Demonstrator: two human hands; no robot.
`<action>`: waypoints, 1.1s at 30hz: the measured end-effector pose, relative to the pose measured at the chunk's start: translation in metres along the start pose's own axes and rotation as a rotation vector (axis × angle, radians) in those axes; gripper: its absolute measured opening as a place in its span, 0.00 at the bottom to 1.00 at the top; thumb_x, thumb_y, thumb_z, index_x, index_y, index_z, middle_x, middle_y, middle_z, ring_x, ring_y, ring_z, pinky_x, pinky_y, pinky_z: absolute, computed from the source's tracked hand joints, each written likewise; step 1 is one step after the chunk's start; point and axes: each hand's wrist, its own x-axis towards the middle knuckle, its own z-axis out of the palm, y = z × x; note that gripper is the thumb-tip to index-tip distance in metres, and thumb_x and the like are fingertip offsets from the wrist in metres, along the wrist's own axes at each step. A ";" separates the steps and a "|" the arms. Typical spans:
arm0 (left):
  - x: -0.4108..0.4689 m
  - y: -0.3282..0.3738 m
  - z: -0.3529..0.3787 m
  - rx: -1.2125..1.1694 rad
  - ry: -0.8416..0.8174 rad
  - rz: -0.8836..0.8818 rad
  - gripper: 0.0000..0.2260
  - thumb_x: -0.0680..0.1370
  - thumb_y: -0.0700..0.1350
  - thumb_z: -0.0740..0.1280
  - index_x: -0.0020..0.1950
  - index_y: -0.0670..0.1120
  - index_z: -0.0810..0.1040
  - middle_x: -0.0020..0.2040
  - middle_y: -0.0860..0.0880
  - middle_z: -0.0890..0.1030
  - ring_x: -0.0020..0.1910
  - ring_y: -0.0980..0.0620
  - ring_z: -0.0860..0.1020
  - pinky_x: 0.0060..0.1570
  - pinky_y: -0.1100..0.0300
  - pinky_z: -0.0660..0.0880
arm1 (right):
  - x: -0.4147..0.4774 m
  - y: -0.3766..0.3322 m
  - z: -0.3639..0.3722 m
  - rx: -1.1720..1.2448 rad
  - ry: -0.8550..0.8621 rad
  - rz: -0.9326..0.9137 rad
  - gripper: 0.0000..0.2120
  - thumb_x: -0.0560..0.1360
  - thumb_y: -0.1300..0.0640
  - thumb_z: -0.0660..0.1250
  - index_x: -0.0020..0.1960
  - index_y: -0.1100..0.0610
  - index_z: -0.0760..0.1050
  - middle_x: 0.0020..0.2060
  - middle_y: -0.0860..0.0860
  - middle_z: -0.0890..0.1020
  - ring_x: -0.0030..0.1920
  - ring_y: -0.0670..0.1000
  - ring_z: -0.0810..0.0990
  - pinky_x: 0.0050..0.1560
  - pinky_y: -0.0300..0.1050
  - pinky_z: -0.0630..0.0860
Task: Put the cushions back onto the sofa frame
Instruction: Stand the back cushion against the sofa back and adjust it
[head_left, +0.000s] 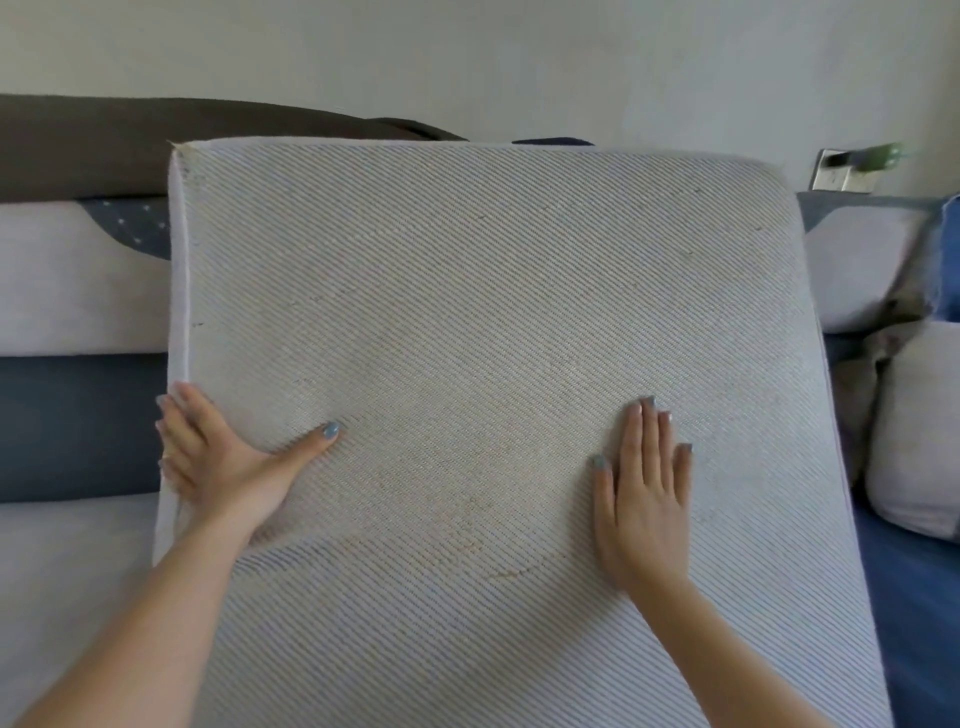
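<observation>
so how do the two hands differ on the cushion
1. The left hand grips the cushion at its left edge, while the right hand sits inboard on the striped face, clear of any edge.
2. The left hand's fingers wrap round the side with the thumb spread across the face. The right hand lies flat with straight fingers.
Both touch the cushion, roughly level with each other.

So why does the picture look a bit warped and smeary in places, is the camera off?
Head view: the wide lens bows the edges of the cushion; the light is soft and even, with only a faint shadow beneath the left hand; the green object at top right is smeared by blur; the curved bands across the weave may be moiré or staining, I cannot tell.
</observation>
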 end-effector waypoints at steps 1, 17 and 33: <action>0.000 0.000 -0.001 -0.003 0.005 0.001 0.67 0.55 0.71 0.72 0.79 0.50 0.34 0.80 0.49 0.37 0.79 0.49 0.37 0.76 0.47 0.37 | 0.002 -0.007 -0.003 0.031 0.026 0.000 0.30 0.83 0.46 0.41 0.80 0.58 0.40 0.79 0.50 0.42 0.79 0.49 0.39 0.78 0.57 0.44; -0.001 -0.003 0.001 -0.058 0.003 0.021 0.67 0.54 0.71 0.73 0.79 0.52 0.33 0.80 0.52 0.35 0.78 0.52 0.36 0.76 0.48 0.35 | -0.010 -0.041 0.010 -0.041 0.000 -0.222 0.29 0.83 0.50 0.45 0.80 0.61 0.46 0.80 0.53 0.48 0.79 0.52 0.46 0.77 0.58 0.46; 0.001 -0.007 0.000 -0.054 0.001 0.021 0.68 0.54 0.73 0.72 0.79 0.52 0.32 0.79 0.52 0.33 0.78 0.52 0.35 0.76 0.49 0.35 | -0.007 -0.071 0.019 -0.075 -0.083 -0.395 0.28 0.83 0.52 0.47 0.80 0.60 0.46 0.80 0.54 0.49 0.79 0.54 0.48 0.78 0.59 0.45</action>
